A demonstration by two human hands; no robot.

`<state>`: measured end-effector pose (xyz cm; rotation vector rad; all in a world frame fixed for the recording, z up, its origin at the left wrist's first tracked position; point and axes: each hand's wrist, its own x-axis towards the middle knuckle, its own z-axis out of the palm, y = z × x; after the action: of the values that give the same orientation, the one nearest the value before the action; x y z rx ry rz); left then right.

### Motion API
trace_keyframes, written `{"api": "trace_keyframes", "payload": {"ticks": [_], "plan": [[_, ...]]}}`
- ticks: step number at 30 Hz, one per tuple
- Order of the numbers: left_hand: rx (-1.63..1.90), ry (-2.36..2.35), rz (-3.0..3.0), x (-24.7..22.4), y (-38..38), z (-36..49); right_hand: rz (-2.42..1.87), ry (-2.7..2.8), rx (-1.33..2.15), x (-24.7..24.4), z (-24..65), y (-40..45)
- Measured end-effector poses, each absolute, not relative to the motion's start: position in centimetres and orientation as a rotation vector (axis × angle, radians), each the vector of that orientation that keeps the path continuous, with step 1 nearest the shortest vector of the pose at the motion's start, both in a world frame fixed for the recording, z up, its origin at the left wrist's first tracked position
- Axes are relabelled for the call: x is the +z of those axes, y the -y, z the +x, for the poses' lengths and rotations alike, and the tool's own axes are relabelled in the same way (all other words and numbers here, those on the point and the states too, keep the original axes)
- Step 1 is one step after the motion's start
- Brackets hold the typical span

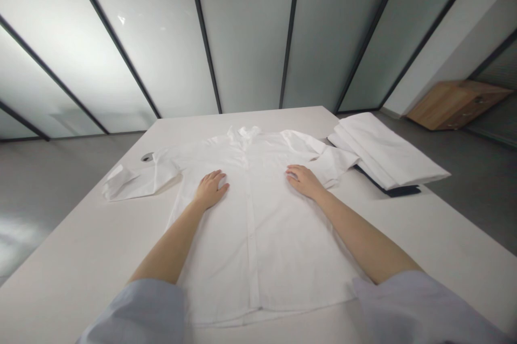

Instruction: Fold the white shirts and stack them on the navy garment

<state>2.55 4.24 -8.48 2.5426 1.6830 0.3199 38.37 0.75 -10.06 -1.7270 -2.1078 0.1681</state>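
A white button-front shirt (250,225) lies spread face up, its collar at the far end and its hem toward me. Both sleeves reach out to the sides, bent and somewhat creased. My left hand (210,189) rests flat on the left half of the shirt front, fingers stretched out and slightly apart. On the right half, my right hand (304,181) lies on the fabric with its fingers extended toward the middle. Neither hand grasps anything. The button placket runs between the two hands.
The shirt lies on a white table (81,247). A folded white cloth stack (388,150) with a dark piece (404,191) beneath sits at the right edge. A small round grey item (147,157) is near the left sleeve. Frosted panels and a wooden cabinet (456,103) stand beyond.
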Motion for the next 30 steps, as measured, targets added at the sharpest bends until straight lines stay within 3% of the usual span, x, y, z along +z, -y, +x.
{"api": "trace_keyframes", "payload": {"ticks": [18,30], "plan": [[0.297,-1.696,2.527,-8.3,-4.2,2.6,-1.731,2.089,0.156,-10.3,38.3,-0.7],[0.314,-1.72,2.503,-8.0,-4.0,3.2,-1.873,1.71,-0.021,-7.8,41.5,-0.9]]}}
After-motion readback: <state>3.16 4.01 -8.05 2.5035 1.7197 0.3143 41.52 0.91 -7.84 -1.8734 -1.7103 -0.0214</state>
